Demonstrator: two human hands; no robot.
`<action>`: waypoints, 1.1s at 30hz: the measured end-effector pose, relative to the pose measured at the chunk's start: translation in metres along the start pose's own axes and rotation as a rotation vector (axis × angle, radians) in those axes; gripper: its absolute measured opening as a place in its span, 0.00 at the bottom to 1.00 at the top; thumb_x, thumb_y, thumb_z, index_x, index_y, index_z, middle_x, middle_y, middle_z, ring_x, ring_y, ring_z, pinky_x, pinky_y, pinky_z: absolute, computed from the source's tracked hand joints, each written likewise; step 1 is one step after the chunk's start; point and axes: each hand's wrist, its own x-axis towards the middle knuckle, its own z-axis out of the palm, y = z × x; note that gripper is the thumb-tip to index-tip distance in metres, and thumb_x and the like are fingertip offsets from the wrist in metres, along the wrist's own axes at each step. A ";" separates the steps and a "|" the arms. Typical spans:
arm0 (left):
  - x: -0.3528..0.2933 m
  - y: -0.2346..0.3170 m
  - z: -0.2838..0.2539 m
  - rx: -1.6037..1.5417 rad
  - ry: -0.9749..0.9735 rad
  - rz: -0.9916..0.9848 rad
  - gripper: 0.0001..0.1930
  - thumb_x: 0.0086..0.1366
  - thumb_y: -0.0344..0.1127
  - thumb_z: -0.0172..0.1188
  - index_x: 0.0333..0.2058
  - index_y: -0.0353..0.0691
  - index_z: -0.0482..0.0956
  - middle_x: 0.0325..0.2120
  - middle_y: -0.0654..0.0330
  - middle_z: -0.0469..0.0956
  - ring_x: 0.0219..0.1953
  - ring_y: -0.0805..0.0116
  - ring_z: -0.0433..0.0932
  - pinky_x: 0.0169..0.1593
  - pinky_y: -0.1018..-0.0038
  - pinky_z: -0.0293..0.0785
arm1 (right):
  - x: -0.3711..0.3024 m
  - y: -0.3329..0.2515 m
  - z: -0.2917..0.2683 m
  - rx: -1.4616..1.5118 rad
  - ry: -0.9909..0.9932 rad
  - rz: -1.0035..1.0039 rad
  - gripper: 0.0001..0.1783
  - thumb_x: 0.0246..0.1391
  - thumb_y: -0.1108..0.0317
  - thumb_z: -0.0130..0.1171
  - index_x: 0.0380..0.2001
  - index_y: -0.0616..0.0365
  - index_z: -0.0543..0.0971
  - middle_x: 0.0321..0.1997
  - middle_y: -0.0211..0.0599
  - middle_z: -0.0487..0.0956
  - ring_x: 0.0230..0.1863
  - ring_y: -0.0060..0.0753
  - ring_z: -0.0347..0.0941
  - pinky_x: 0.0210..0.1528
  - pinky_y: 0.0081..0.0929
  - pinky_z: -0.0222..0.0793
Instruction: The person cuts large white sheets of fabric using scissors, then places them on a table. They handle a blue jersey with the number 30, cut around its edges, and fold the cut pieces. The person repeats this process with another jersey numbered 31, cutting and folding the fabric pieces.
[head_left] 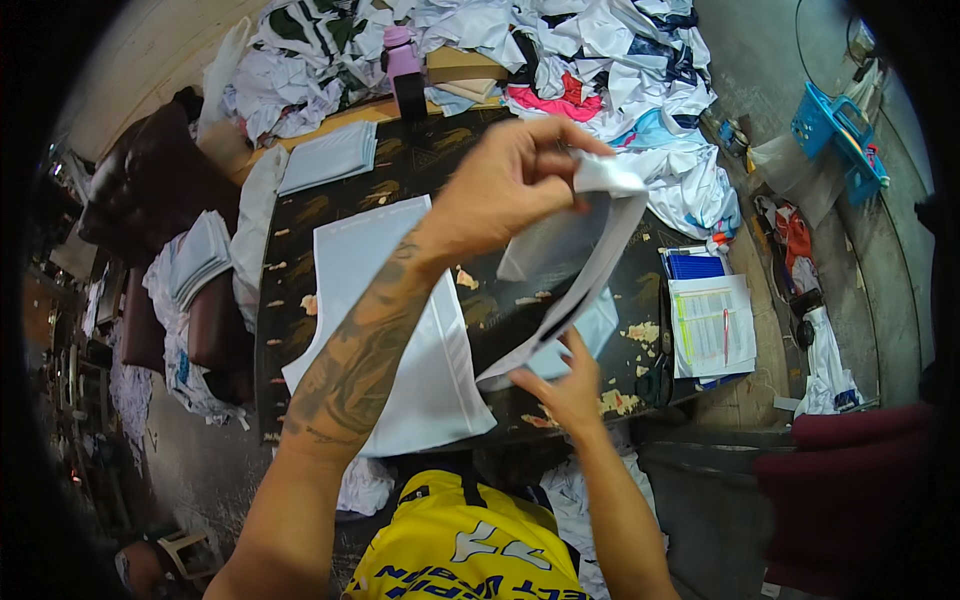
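My left hand (515, 180) is raised over the dark table, its fingers closed on the upper end of a white fabric panel (610, 235). The panel hangs in a bent strip, its long edge curving down toward me. At the lower end of that edge, my right hand (568, 390) pinches the cloth between thumb and fingers. Under the panel lies another pale fabric piece (598, 325), partly covered. To the left, a large pale cut panel (400, 340) is spread flat on the table, and my left forearm crosses above it.
The black patterned table (500, 310) has worn patches. A folded pale stack (330, 158), a pink bottle (400, 60) and piled garments (640, 60) stand at the back. Papers with a red pen (712, 325) lie right. A blue basket (840, 140) hangs by the wall.
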 end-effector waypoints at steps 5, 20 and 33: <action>-0.106 0.085 -0.084 0.432 0.566 0.392 0.15 0.72 0.18 0.60 0.53 0.34 0.83 0.48 0.55 0.87 0.48 0.69 0.87 0.55 0.73 0.84 | 0.016 -0.037 0.014 -0.280 0.005 0.023 0.08 0.65 0.65 0.65 0.41 0.58 0.82 0.28 0.55 0.82 0.34 0.66 0.80 0.37 0.52 0.72; -0.259 -0.008 -0.454 1.167 0.642 -0.308 0.19 0.74 0.36 0.67 0.58 0.31 0.81 0.48 0.54 0.87 0.51 0.66 0.84 0.59 0.70 0.77 | -0.086 -0.140 0.086 -0.039 -0.843 0.195 0.10 0.74 0.62 0.59 0.44 0.56 0.73 0.21 0.60 0.76 0.32 0.72 0.78 0.31 0.59 0.69; -0.088 -0.277 -0.315 1.055 0.229 -0.371 0.13 0.72 0.40 0.65 0.45 0.34 0.83 0.37 0.47 0.86 0.44 0.49 0.86 0.51 0.60 0.78 | -0.125 -0.017 0.106 -0.170 -0.089 0.806 0.22 0.63 0.69 0.70 0.58 0.62 0.79 0.33 0.43 0.84 0.32 0.40 0.82 0.38 0.37 0.77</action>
